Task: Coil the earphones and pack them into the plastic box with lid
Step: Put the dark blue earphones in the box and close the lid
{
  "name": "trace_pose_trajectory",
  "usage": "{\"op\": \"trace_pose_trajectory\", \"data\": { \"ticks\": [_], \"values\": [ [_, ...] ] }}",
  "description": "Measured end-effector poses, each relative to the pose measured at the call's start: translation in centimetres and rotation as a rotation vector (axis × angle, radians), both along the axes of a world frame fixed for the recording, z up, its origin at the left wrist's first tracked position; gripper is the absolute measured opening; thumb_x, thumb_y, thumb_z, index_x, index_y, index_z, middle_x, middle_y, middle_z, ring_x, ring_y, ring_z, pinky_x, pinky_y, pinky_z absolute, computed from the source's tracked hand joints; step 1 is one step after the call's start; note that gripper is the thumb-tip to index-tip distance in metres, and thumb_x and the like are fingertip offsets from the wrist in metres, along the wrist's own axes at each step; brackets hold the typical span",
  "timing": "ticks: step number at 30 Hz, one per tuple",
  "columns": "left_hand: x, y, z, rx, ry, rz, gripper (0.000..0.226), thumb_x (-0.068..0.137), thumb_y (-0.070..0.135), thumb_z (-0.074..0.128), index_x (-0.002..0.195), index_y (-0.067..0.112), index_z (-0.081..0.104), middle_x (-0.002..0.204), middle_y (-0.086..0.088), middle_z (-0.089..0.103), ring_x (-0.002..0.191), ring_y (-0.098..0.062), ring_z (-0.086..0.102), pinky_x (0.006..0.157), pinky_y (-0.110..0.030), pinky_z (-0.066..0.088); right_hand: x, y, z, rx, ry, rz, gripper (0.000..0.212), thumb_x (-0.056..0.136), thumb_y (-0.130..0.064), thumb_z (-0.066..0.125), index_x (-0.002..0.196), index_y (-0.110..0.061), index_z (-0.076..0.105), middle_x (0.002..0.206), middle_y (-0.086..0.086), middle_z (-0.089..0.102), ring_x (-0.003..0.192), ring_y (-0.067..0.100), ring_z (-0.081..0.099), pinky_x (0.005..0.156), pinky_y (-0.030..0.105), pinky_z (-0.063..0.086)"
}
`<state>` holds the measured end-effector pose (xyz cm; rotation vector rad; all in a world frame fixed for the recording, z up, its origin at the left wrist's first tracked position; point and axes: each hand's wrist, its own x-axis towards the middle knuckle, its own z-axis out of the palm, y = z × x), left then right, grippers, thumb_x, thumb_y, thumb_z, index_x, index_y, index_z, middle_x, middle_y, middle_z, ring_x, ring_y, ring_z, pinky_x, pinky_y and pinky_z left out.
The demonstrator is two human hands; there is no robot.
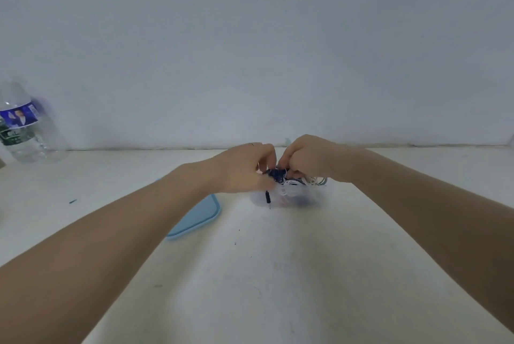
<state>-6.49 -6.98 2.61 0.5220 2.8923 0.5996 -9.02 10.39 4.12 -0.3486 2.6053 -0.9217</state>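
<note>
- While both work over the plastic box [289,199], the left hand [244,167] pinches the earphones [278,175], fingers curled.
- The right hand [307,157] grips the same tangle, fingers curled tight.

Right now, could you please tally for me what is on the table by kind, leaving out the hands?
Clear plastic box: 1
Blue lid: 1
Earphone cables, dark blue and white, too tangled to count apart: 1 bundle
Plastic water bottle: 1
Total: 4
</note>
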Motion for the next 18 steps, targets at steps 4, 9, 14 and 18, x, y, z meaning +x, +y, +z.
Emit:
{"op": "trace_pose_trajectory", "data": {
  "ticks": [4, 9, 14, 18],
  "values": [
    [0.3, -0.6, -0.6, -0.131, 0.04, -0.083, 0.041, 0.082, 0.037, 0.074, 0.112, 0.025, 0.047, 0.093, 0.007, 0.062, 0.09, -0.017, 0.057, 0.076, -0.033, 0.047, -0.2, -0.2, 0.3, -0.017, -0.058, -0.026, 0.037, 0.075, -0.005, 0.055, 0.107, 0.006, 0.07, 0.094, 0.022, 0.07, 0.08, 0.025, 0.057, 0.075, 0.035, 0.044],
    [0.1, -1.1, -1.0, 0.031, 0.025, -0.073, 0.019, 0.091, 0.02, 0.066, 0.103, 0.023, 0.051, 0.092, 0.008, 0.07, 0.088, -0.02, 0.065, 0.069, -0.027, 0.045, 0.0, -0.1, 0.4, -0.046, -0.032, -0.074, 0.052, 0.058, -0.016, 0.053, 0.102, 0.006, 0.069, 0.084, 0.024, 0.068, 0.073, 0.024, 0.052, 0.07, 0.034, 0.039],
    [-0.6, -1.1, -0.5, 0.295, 0.01, 0.093, 0.022, 0.089, 0.003, 0.061, 0.093, 0.023, 0.055, 0.084, -0.001, 0.072, 0.079, -0.021, 0.062, 0.074, -0.029, 0.049, -0.1, 0.1, 0.8, -0.098, -0.04, -0.126, 0.046, 0.058, -0.014, 0.053, 0.096, 0.003, 0.071, 0.084, 0.017, 0.074, 0.077, 0.025, 0.061, 0.088, 0.041, 0.053],
    [-1.4, -0.5, -0.5, 0.166, 0.158, 0.114, 0.019, 0.088, 0.001, 0.058, 0.091, 0.02, 0.062, 0.091, 0.001, 0.071, 0.082, -0.02, 0.062, 0.074, -0.027, 0.049, -0.2, 0.5, 0.7, -0.128, 0.004, -0.09, 0.029, 0.087, 0.0, 0.046, 0.091, -0.015, 0.07, 0.096, 0.015, 0.074, 0.087, 0.027, 0.073, 0.089, 0.038, 0.058]
  ]
}}
